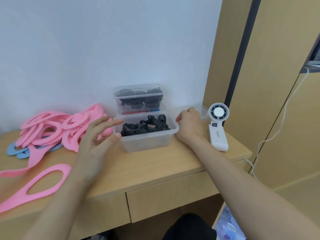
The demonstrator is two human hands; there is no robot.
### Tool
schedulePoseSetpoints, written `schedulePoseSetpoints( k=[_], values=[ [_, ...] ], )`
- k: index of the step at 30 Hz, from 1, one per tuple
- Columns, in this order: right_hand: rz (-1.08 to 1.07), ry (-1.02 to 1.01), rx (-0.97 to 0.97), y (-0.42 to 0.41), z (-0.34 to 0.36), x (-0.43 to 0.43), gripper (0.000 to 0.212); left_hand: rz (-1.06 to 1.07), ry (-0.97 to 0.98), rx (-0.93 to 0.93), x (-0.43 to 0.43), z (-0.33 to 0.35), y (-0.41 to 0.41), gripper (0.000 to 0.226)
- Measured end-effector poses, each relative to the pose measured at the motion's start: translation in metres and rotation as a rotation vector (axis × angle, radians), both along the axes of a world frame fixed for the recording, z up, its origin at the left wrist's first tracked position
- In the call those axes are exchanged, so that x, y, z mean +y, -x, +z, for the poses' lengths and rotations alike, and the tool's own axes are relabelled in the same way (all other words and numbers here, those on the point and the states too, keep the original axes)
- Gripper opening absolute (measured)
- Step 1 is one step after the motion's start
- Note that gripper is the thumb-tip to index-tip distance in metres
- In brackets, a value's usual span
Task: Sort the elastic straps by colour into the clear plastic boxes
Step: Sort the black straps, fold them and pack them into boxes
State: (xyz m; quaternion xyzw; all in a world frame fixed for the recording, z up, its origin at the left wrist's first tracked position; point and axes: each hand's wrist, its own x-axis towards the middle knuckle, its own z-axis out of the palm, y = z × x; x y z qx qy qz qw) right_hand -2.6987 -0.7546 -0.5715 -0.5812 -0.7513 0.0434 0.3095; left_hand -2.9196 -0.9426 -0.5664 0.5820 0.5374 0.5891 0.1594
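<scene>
At the centre of the light wooden counter (173, 161) stands an open clear plastic box (147, 144) holding a tangle of black elastic straps (145, 127). At nine o'clock of this box the left hand (98, 135) is released, its fingers spread and nearly straight, with the thumb tip touching the box's left wall. At three o'clock the right hand (189, 123) curls its fingers onto the box's right rim and holds it there. At twelve o'clock, just behind the open box and against the white wall, sits a stack of lidded clear plastic boxes (140, 94); the top one holds more black straps, and red and blue show in the one under it. Farther out at nine o'clock lies a heap of pink elastic straps (52, 129) over a few pale blue straps (15, 150), and one long pink looped strap (43, 184) lies apart at eight o'clock. Beyond the right hand at three o'clock lies a white handheld fan (218, 125).
</scene>
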Motion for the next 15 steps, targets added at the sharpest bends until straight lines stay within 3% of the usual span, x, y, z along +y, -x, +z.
schedulePoseSetpoints(
  k=[3,5,15],
  values=[
    [0.001,0.090,0.237,-0.004,0.000,0.006,0.008,0.006,-0.011,-0.014,0.002,-0.002,0.004,0.050],
    [0.000,0.094,0.289,-0.004,-0.001,0.007,0.006,0.015,-0.021,-0.024,0.003,-0.004,0.005,0.049],
    [-0.091,-0.100,-0.078,0.005,-0.001,0.004,0.021,0.022,0.026,-0.099,0.009,-0.012,0.013,0.045]
  ],
)
